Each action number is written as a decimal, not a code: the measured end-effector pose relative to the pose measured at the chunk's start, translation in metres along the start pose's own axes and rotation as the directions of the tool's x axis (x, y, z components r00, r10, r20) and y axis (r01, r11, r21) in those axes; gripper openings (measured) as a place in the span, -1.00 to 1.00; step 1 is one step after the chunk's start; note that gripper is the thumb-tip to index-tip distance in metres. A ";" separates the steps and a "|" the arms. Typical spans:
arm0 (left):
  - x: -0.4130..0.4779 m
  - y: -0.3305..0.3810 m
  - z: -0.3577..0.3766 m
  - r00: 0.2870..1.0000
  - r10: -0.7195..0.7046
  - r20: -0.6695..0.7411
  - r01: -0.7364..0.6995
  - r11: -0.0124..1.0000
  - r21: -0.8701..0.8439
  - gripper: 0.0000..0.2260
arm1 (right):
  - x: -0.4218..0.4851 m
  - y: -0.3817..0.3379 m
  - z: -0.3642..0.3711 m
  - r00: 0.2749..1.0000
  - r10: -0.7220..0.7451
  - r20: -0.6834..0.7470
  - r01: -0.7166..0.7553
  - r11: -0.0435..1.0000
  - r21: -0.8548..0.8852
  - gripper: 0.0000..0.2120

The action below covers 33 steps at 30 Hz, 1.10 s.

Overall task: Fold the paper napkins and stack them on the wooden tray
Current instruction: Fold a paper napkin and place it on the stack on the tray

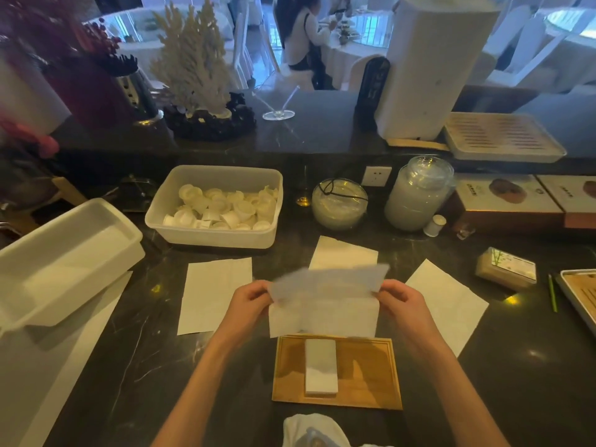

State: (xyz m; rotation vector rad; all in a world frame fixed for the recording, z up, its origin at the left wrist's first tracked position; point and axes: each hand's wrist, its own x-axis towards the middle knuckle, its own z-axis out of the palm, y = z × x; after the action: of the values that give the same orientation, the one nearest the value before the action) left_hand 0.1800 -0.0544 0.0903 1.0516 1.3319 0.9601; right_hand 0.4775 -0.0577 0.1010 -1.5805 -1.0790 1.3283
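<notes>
On the dark marble counter [135, 343], a clear plastic tub [213, 237] of small white cups stands at the rear. Nearest the person, the wooden tray [364, 375] carries one folded napkin [321, 366], lying lengthwise at its middle. Three unfolded sheets lie flat on the counter: left napkin [214, 295], right napkin [451, 304], rear napkin [342, 253]. Above the tray's far edge, a half-folded napkin [322, 304] is held off the counter, its upper flap blurred. The left hand [250, 301] pinches its left edge and the right hand [401, 301] its right edge, fingers curled and clamped on the paper.
</notes>
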 end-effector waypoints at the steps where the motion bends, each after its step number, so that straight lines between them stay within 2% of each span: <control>1: 0.000 -0.001 0.002 1.000 0.010 0.002 -0.010 1.000 0.023 -0.69 | 0.000 0.001 -0.001 1.000 -0.025 -0.019 0.024 0.999 -0.026 -0.77; 4: -0.002 0.001 0.008 0.999 0.034 0.007 -0.035 0.999 0.029 -0.64 | 0.003 0.002 -0.006 0.995 -0.077 -0.065 0.073 0.996 -0.058 -0.69; 6: -0.002 0.003 0.012 0.999 0.044 0.016 -0.044 0.999 0.008 -0.66 | 0.005 0.002 -0.009 0.995 -0.087 -0.056 0.084 0.995 -0.056 -0.73; 10: 0.001 0.006 0.014 1.000 0.014 0.006 -0.014 0.998 -0.058 -0.75 | 0.006 -0.002 -0.012 0.995 -0.097 0.022 0.095 0.993 0.071 -0.79; 12: 0.003 0.009 0.015 1.000 0.002 -0.008 -0.003 0.998 -0.056 -0.75 | 0.008 -0.007 -0.010 0.991 -0.134 0.012 0.134 0.991 -0.019 -0.89; 13: 0.003 0.010 0.016 0.999 0.010 -0.036 -0.010 1.000 -0.017 -0.75 | 0.010 -0.011 -0.008 0.986 -0.167 0.013 0.168 0.983 -0.070 -0.91; 15: 0.005 0.010 0.017 0.989 0.095 -0.113 -0.074 0.981 0.177 -0.76 | 0.013 -0.021 -0.001 0.967 -0.248 0.052 0.253 0.957 -0.143 -0.86; 16: 0.006 0.009 0.018 0.985 0.150 -0.090 -0.119 0.951 0.285 -0.77 | 0.015 -0.027 0.004 0.954 -0.287 0.093 0.299 0.937 -0.182 -0.84; 17: 0.007 0.010 0.020 0.984 0.179 0.001 -0.167 0.914 0.370 -0.75 | 0.015 -0.036 0.009 0.935 -0.318 0.155 0.347 0.910 -0.229 -0.81; 20: 0.009 0.015 0.031 0.949 0.052 0.312 -0.205 0.852 0.482 -0.50 | 0.021 -0.062 0.027 0.865 -0.274 0.420 0.435 0.827 -0.355 -0.72; 21: 0.008 0.017 0.036 0.931 0.019 0.364 -0.195 0.869 0.455 -0.50 | 0.022 -0.069 0.033 0.838 -0.239 0.490 0.460 0.793 -0.399 -0.70; 23: 0.009 0.017 0.043 0.922 0.027 0.386 -0.166 0.929 0.331 -0.64 | 0.027 -0.075 0.040 0.804 -0.223 0.551 0.508 0.739 -0.442 -0.71; 25: 0.009 0.015 0.047 0.949 0.053 0.310 -0.128 0.966 0.225 -0.79 | 0.028 -0.078 0.042 0.816 -0.299 0.496 0.528 0.735 -0.425 -0.75; 27: 0.007 0.013 0.047 0.976 0.076 0.203 -0.107 0.984 0.143 -0.89 | 0.031 -0.075 0.036 0.877 -0.372 0.304 0.468 0.805 -0.364 -0.79; 28: 0.006 0.013 0.046 0.983 0.085 0.165 -0.103 0.989 0.102 -0.91 | 0.031 -0.071 0.032 0.915 -0.349 0.204 0.398 0.865 -0.306 -0.72; 29: 0.004 0.013 0.045 0.986 0.091 0.137 -0.101 0.992 0.070 -0.91 | 0.029 -0.067 0.028 0.953 -0.267 0.143 0.294 0.929 -0.224 -0.61; 31: 0.002 0.014 0.042 0.991 0.097 0.092 -0.101 0.994 0.045 -0.91 | 0.024 -0.055 0.026 0.985 -0.032 0.168 0.049 0.994 -0.097 -0.44; 33: 0.000 0.015 0.040 0.994 0.095 0.055 -0.097 0.995 0.033 -0.91 | 0.015 -0.039 0.030 0.963 0.092 0.254 -0.077 0.995 -0.067 -0.51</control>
State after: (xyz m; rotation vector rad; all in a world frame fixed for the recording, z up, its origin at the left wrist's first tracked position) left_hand 0.2203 -0.0517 0.1027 1.1693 1.2681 0.9758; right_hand 0.4446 -0.0291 0.1288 -1.5396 -1.2255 1.6068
